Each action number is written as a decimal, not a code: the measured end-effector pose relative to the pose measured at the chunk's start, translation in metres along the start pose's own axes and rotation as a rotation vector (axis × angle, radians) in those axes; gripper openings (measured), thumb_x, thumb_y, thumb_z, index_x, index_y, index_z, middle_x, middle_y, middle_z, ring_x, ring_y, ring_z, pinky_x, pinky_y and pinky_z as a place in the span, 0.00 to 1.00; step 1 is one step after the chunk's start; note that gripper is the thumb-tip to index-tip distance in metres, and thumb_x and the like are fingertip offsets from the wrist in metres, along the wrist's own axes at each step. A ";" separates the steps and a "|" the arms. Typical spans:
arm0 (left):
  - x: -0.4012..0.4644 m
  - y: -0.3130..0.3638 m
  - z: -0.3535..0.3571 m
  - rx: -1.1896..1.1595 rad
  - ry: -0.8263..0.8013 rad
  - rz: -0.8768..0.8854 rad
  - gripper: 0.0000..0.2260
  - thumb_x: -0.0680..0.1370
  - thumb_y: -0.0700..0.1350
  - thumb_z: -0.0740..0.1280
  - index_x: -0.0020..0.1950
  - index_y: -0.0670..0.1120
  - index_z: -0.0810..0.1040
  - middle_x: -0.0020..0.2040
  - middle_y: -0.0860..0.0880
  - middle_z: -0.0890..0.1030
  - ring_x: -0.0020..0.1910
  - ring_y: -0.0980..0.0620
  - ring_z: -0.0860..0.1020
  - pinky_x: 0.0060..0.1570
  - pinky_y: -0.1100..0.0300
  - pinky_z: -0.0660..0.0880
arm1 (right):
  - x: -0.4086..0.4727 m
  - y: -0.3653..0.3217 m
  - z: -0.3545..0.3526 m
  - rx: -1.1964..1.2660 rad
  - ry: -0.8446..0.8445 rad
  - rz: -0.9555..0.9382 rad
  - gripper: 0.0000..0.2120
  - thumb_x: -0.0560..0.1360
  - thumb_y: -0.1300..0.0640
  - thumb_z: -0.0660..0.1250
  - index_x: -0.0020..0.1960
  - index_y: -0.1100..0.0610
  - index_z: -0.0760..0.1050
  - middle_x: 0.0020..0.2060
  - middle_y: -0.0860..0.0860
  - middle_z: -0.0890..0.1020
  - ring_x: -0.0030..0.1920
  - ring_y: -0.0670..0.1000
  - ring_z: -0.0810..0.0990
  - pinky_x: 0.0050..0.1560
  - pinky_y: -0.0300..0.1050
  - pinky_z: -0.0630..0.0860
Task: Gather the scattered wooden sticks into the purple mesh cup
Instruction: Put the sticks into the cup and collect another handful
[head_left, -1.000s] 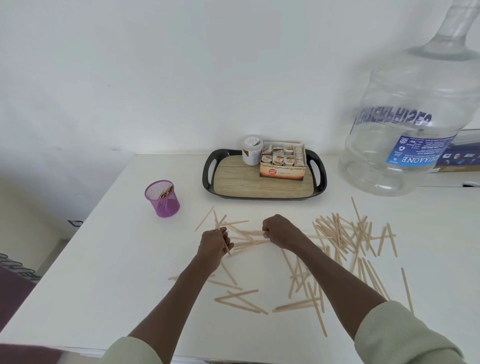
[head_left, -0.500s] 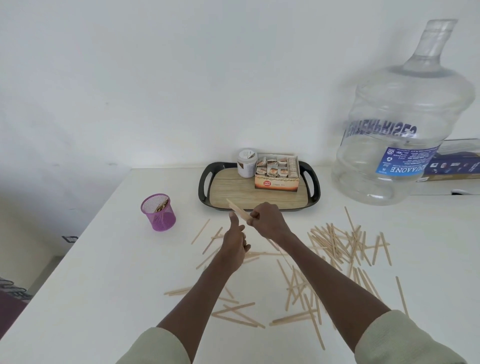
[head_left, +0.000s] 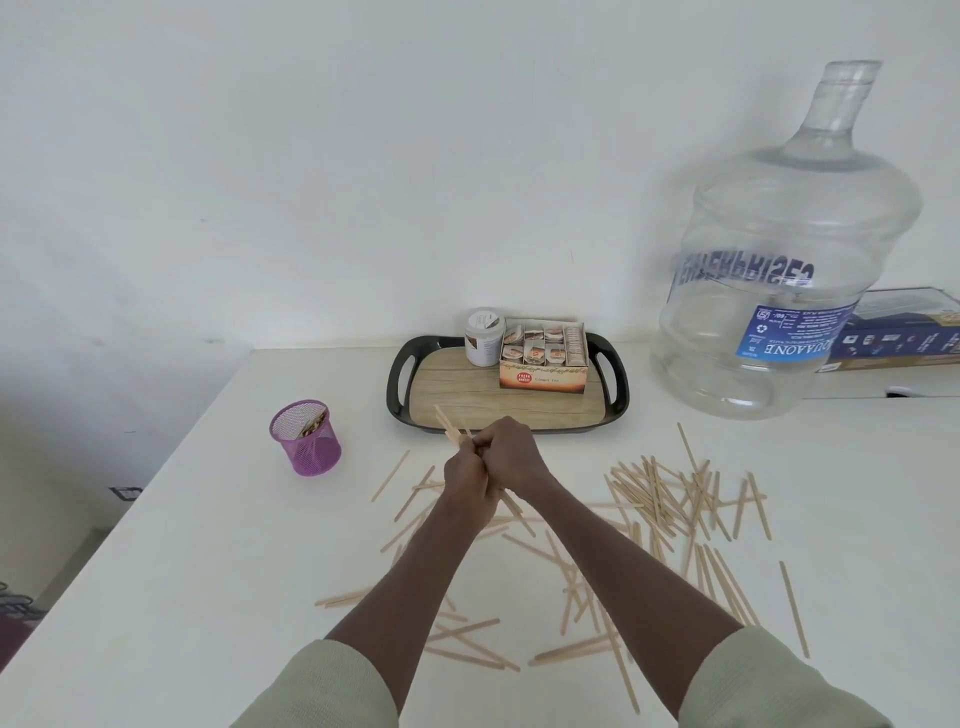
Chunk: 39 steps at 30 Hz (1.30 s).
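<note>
Collecting is the step in hand, judged from the single head view. Both hands meet above the bench (head_left: 156, 597), just in front of the black tray (head_left: 400, 384). The left hand (head_left: 465, 475) and the right hand (head_left: 511, 457) are pressed together, fingers curled round a small bundle of sticks (head_left: 448, 423) whose upper ends project up and to the left above the knuckles. How many sticks the bundle contains cannot be told.

The purple mesh cup (head_left: 306, 439) stands upright on the bench, to the left of the hands and clearly apart from them. A few sticks already lean inside it.

Most scattered sticks (head_left: 670, 493) lie flat on the bench: a dense heap to the right of the hands, and looser ones under and between the forearms. The task is therefore at an early stage.

Next move, as a judgement: transfer the bundle leftward to the cup, align the sticks end-down over the rim, and release. The cup looks light; a sideways knock could tip it. One hand should suffice for the carry, which frees the other for the next pick-up.

An empty water jug (head_left: 779, 260) stands at the far right of the bench.
</note>
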<state>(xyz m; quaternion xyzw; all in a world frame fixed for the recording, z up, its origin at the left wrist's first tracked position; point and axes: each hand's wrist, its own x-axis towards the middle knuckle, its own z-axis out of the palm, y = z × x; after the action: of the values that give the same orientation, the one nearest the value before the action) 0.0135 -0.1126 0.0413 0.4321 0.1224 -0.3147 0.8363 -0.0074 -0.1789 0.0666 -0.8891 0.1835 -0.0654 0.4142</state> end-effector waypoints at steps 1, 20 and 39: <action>0.002 0.000 -0.001 0.053 0.033 0.029 0.17 0.86 0.48 0.49 0.59 0.39 0.73 0.47 0.40 0.78 0.47 0.47 0.78 0.50 0.56 0.73 | 0.000 0.001 -0.001 0.031 -0.015 -0.013 0.10 0.74 0.66 0.65 0.45 0.62 0.86 0.38 0.59 0.85 0.39 0.53 0.81 0.40 0.47 0.78; -0.011 0.014 0.028 0.417 0.049 0.554 0.23 0.78 0.64 0.62 0.36 0.46 0.66 0.27 0.51 0.66 0.26 0.54 0.66 0.26 0.60 0.67 | -0.023 0.031 0.004 1.636 -0.089 0.609 0.26 0.83 0.43 0.54 0.60 0.66 0.75 0.45 0.60 0.83 0.47 0.57 0.82 0.55 0.51 0.79; -0.022 0.007 0.036 0.623 0.028 0.546 0.20 0.76 0.58 0.69 0.27 0.51 0.70 0.26 0.52 0.72 0.27 0.55 0.71 0.34 0.57 0.72 | -0.025 0.021 0.003 1.789 -0.115 0.603 0.25 0.83 0.43 0.53 0.60 0.63 0.77 0.44 0.57 0.86 0.53 0.54 0.83 0.63 0.49 0.74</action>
<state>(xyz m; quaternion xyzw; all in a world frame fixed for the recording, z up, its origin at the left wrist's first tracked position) -0.0018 -0.1285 0.0778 0.6854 -0.0866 -0.0973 0.7165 -0.0349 -0.1796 0.0500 -0.1583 0.2666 -0.0280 0.9503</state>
